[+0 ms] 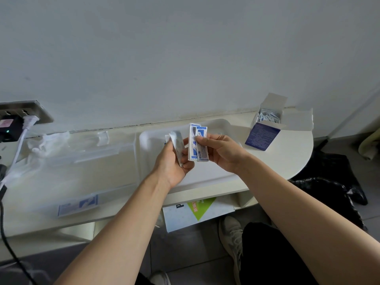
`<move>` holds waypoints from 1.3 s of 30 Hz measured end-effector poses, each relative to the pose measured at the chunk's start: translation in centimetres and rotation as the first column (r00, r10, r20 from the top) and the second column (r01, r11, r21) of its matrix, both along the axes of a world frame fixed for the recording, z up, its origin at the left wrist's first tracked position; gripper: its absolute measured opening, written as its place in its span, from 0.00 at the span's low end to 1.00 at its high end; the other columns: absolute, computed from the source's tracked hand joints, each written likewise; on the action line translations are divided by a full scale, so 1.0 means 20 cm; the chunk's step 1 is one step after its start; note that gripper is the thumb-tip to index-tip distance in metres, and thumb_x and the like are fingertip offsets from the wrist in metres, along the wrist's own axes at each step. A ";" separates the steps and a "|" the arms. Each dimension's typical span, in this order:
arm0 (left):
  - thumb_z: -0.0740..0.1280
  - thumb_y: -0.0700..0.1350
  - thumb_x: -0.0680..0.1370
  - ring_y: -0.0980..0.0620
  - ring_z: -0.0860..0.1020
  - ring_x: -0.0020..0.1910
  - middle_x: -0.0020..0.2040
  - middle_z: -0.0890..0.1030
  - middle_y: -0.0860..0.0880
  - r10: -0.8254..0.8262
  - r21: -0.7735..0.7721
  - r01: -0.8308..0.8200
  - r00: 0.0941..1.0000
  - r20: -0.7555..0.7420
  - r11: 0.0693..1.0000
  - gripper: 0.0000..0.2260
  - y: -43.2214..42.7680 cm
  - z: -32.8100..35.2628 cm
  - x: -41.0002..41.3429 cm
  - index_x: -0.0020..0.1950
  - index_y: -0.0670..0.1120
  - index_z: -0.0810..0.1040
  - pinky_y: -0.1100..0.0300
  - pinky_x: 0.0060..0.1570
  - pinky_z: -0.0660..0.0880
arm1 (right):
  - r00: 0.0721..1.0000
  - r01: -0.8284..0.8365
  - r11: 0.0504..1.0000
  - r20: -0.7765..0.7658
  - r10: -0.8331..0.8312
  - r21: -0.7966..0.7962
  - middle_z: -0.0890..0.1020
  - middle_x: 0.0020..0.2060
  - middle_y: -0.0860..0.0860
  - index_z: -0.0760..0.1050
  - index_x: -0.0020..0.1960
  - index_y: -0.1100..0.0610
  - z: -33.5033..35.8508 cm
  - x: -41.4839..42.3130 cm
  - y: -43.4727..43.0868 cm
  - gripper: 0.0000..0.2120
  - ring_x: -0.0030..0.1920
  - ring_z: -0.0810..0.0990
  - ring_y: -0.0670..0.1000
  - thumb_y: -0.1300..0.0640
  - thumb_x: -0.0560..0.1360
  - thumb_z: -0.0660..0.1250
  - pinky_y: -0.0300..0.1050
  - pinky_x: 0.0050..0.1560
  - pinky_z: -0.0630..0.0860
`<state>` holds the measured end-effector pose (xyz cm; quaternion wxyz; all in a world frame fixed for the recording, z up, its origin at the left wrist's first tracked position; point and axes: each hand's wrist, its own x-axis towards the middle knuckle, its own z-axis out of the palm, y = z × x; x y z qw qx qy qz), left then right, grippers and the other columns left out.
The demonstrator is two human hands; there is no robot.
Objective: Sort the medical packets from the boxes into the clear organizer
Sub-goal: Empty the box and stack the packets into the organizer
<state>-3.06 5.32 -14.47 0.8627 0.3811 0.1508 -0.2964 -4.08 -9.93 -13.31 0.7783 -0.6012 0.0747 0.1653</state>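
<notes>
My left hand (171, 161) grips a small bundle of silvery packets (178, 144) above the white table. Just right of it, my right hand (221, 152) pinches a stack of white and blue packets (198, 144), held upright. The clear organizer (82, 161) lies on the table to the left, with one blue and white packet (78, 205) in its near compartment. An open blue and white box (265, 130) full of small packets stands at the back right.
A white tray-like lid (152, 140) lies under my hands. Crumpled clear plastic (48, 141) sits at the back left, near a wall socket (22, 116) with plugs and cables. A flat box (197, 212) rests on the shelf below. The table edge curves at right.
</notes>
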 end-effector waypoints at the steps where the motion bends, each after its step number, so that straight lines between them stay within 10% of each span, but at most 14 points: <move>1: 0.51 0.60 0.81 0.53 0.62 0.28 0.32 0.73 0.47 -0.017 -0.002 0.017 1.000 0.001 1.000 0.23 0.00 0.00 0.00 0.58 0.43 0.74 0.65 0.23 0.58 | 1.000 0.005 1.000 -0.004 -0.005 -0.011 0.81 0.52 0.63 0.77 0.58 0.67 0.00 0.00 0.00 0.14 0.49 0.80 0.58 0.60 0.77 0.65 0.52 0.56 0.78; 8: 0.53 0.56 0.78 0.52 0.64 0.30 0.48 0.73 0.39 -0.027 0.133 0.019 0.998 0.053 0.991 0.21 0.00 0.00 -0.01 0.58 0.42 0.71 0.65 0.24 0.60 | 0.997 0.075 0.997 -0.024 -0.075 -0.025 0.84 0.39 0.53 0.80 0.46 0.58 0.00 -0.02 -0.03 0.05 0.42 0.82 0.51 0.61 0.77 0.65 0.44 0.45 0.79; 18: 0.54 0.41 0.80 0.50 0.75 0.39 0.40 0.76 0.45 -0.128 0.500 -0.004 0.965 0.230 0.866 0.18 -0.21 0.00 -0.02 0.43 0.44 0.82 0.50 0.49 0.75 | 0.958 0.282 0.960 -0.061 -0.280 0.009 0.83 0.41 0.55 0.79 0.48 0.60 0.02 -0.04 -0.27 0.04 0.41 0.81 0.51 0.62 0.77 0.66 0.44 0.43 0.81; 25: 0.60 0.43 0.80 0.54 0.63 0.24 0.25 0.65 0.52 -0.259 0.487 0.136 0.946 0.194 0.863 0.09 -0.38 0.01 -0.06 0.39 0.46 0.73 0.64 0.25 0.63 | 0.943 0.327 0.934 -0.007 -0.332 -0.142 0.83 0.40 0.55 0.80 0.49 0.61 -0.04 -0.09 -0.40 0.04 0.39 0.82 0.50 0.63 0.76 0.67 0.44 0.41 0.80; 39: 0.72 0.41 0.72 0.53 0.63 0.24 0.27 0.68 0.50 -0.214 0.705 -0.119 0.906 0.364 0.699 0.06 -0.41 -0.07 -0.07 0.37 0.45 0.77 0.61 0.28 0.61 | 0.933 0.355 0.934 -0.086 -0.350 0.046 0.82 0.41 0.56 0.78 0.50 0.62 -0.02 -0.11 -0.44 0.06 0.39 0.82 0.52 0.67 0.76 0.64 0.43 0.38 0.80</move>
